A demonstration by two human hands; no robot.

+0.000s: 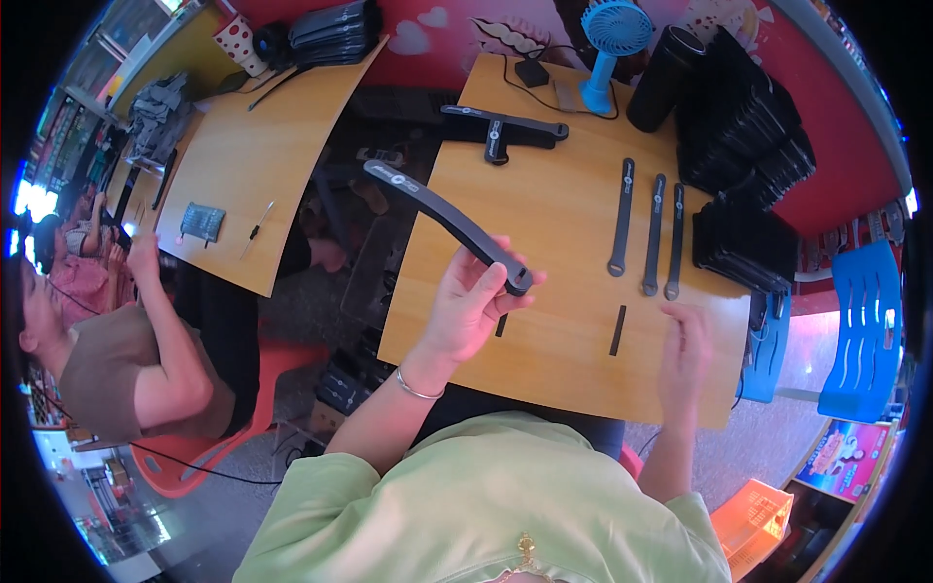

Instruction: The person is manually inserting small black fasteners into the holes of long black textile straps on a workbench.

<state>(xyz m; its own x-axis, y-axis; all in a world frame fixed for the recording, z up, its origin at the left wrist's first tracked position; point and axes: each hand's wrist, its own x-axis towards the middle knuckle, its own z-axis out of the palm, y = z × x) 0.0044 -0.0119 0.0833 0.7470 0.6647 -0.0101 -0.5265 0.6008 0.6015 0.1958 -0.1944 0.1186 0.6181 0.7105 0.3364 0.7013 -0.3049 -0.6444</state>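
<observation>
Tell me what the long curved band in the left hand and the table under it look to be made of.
Curved band: probably matte dark-grey plastic or rubber; held by one end in the left hand, it keeps its arc without drooping. Table: wood or wood-look laminate, smooth, with pale grain lines and a thin flat edge; which one cannot be told.

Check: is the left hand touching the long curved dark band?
Touching. The head view shows the left hand with its fingers wrapped around the near end of the curved band, raised above the table.

Three straps (653, 233) lie on table (554, 350), right of fan (612, 44)
</observation>
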